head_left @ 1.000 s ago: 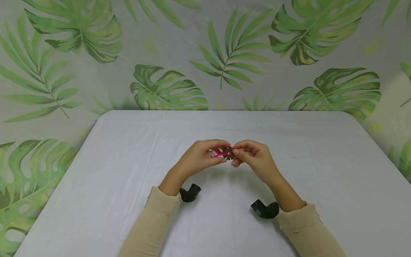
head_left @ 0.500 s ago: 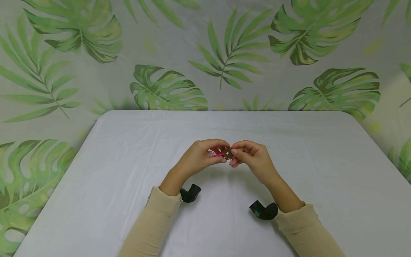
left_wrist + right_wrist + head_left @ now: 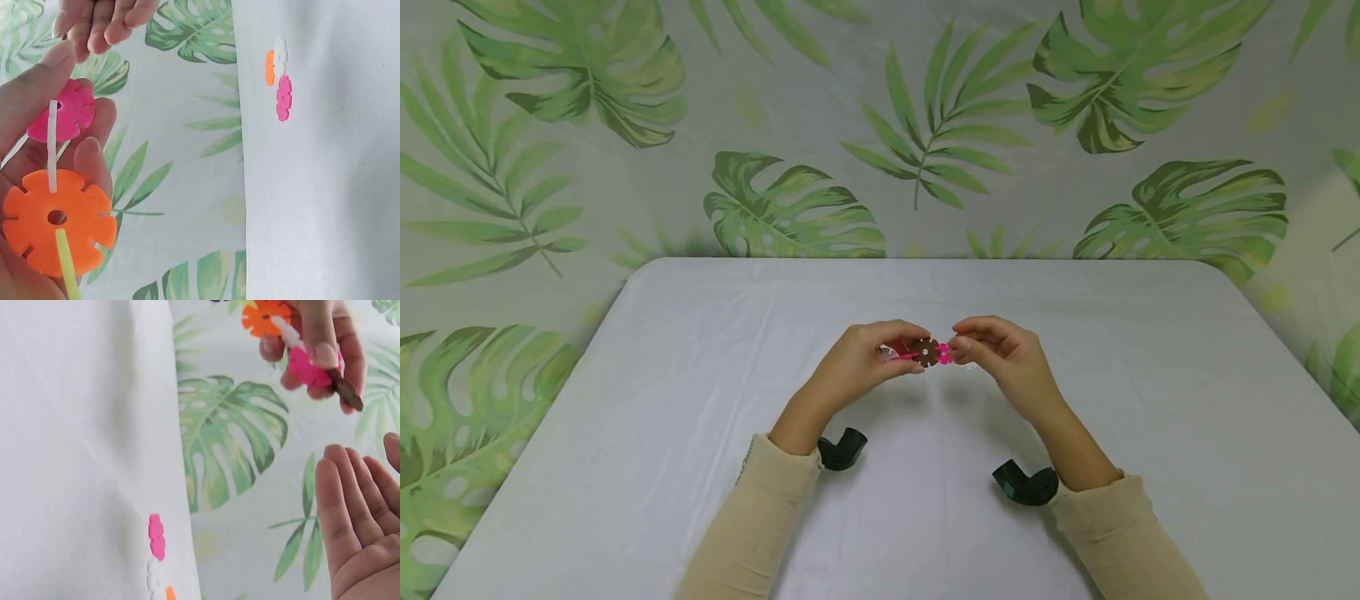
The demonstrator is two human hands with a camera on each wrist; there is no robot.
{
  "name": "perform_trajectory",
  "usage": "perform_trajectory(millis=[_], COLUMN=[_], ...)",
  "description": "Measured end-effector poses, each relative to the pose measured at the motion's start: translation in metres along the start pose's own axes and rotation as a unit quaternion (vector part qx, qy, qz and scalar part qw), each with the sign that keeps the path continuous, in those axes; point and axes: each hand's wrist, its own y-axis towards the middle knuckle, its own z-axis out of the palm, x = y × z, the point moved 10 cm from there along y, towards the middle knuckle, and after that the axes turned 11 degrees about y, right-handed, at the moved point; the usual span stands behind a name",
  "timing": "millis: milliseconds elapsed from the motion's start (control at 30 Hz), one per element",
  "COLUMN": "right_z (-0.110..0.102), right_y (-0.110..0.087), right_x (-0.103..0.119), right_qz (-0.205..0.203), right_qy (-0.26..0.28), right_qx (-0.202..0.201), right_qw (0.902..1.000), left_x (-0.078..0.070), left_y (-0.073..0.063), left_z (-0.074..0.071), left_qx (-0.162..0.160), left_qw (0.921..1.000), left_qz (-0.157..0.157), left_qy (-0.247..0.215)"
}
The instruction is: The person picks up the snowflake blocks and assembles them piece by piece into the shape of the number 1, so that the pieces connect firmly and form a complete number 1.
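Note:
My left hand [image 3: 868, 354] holds a chain of notched plastic discs slotted together. In the left wrist view an orange disc [image 3: 59, 219] sits low in the palm, with a yellow disc [image 3: 69, 269] seen edge-on below it. Above, a white disc [image 3: 52, 147] links to a pink disc [image 3: 72, 115] held by thumb and fingers. A brown disc [image 3: 347, 390] sticks out past the fingertips at the chain's end. To its right, my right hand [image 3: 1000, 358] is apart from the chain, its fingers extended and holding nothing in the right wrist view [image 3: 362, 525].
Loose discs lie on the white-covered table [image 3: 700, 375] beyond the hands: one pink [image 3: 156, 537], one white [image 3: 281, 56] and one orange [image 3: 270, 67]. A leaf-patterned cloth [image 3: 797, 204] hangs behind the table. Black wrist cameras [image 3: 842, 450] jut inward from both sleeves.
My right hand has let go of the brown disc and moved right and slightly away. A loose pink disc on the table now shows between the hands. The left hand has barely shifted left.

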Motion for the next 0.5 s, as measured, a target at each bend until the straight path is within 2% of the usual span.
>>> perform_trajectory(millis=[333, 500], right_z=[-0.027, -0.039], right_y=[0.001, 0.0], right_x=[-0.008, -0.018], right_qz=[-0.008, 0.0], right_qy=[-0.044, -0.034], right_qx=[-0.036, -0.052], right_qw=[0.9984, 0.9981], left_x=[0.005, 0.006], left_y=[0.0, 0.0], left_z=[-0.005, -0.006], left_qx=[-0.01, -0.014], left_qw=[0.9997, 0.9996], left_qz=[-0.021, -0.025], left_qy=[0.005, 0.006])
